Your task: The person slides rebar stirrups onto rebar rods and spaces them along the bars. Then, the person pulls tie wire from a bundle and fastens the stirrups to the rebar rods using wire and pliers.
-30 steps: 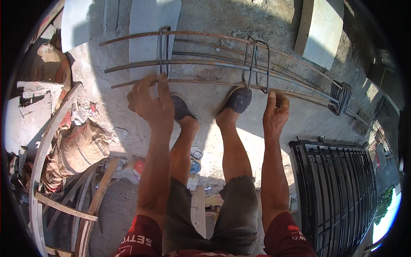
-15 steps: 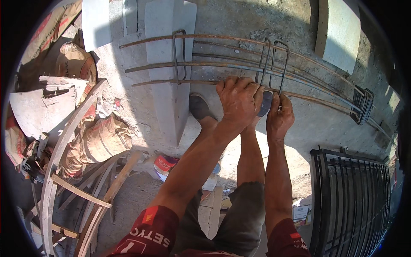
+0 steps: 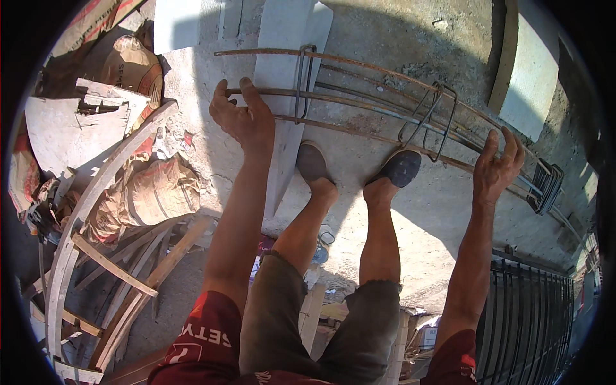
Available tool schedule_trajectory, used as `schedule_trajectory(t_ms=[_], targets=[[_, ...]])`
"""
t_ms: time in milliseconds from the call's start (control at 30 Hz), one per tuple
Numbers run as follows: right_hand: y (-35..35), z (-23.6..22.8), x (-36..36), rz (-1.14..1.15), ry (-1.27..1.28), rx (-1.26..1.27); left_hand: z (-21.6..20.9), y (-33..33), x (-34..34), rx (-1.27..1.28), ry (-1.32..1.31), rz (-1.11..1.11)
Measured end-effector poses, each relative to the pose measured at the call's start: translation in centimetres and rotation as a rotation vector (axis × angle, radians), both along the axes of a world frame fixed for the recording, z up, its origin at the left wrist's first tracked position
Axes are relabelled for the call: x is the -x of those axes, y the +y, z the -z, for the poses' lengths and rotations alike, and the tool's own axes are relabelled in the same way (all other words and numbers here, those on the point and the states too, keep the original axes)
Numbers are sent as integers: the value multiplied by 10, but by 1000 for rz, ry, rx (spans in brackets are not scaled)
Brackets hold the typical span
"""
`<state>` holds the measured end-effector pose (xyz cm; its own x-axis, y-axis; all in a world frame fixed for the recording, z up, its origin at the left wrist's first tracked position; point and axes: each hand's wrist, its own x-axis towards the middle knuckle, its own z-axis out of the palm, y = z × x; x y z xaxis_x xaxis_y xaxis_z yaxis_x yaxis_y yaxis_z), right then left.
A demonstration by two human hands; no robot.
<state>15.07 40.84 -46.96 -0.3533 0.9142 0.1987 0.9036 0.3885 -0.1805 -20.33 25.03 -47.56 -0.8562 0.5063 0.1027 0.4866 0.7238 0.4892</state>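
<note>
Across the concrete floor (image 3: 350,224), beyond 2 dark shoes (image 3: 402,168), long steel rods (image 3: 346,101) run side by side. On them sit 3 rectangular wire loops (image 3: 299,83), 1 toward the left, 2 farther right, with a tight bunch (image 3: 548,188) near the right end. The left hand (image 3: 244,119), thumb and fingers parted, is at the rods' left ends; the right hand (image 3: 497,167), likewise spread, is near the bunch. Whether either touches, I cannot tell. Under the left part lies a pale slab (image 3: 282,173).
</note>
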Motion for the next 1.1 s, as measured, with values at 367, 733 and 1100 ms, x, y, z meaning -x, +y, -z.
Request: schedule_trajectory(t_ms=[367,733,1100], targets=[[-82,-6,41,79,248,301,9,-79,39,-45,-197,-331],[-75,-10,51,240,328,385,-17,-182,-121,152,-590,-541],[2,-16,130,-285,217,270,-15,-34,-74,-155,-393,-60]])
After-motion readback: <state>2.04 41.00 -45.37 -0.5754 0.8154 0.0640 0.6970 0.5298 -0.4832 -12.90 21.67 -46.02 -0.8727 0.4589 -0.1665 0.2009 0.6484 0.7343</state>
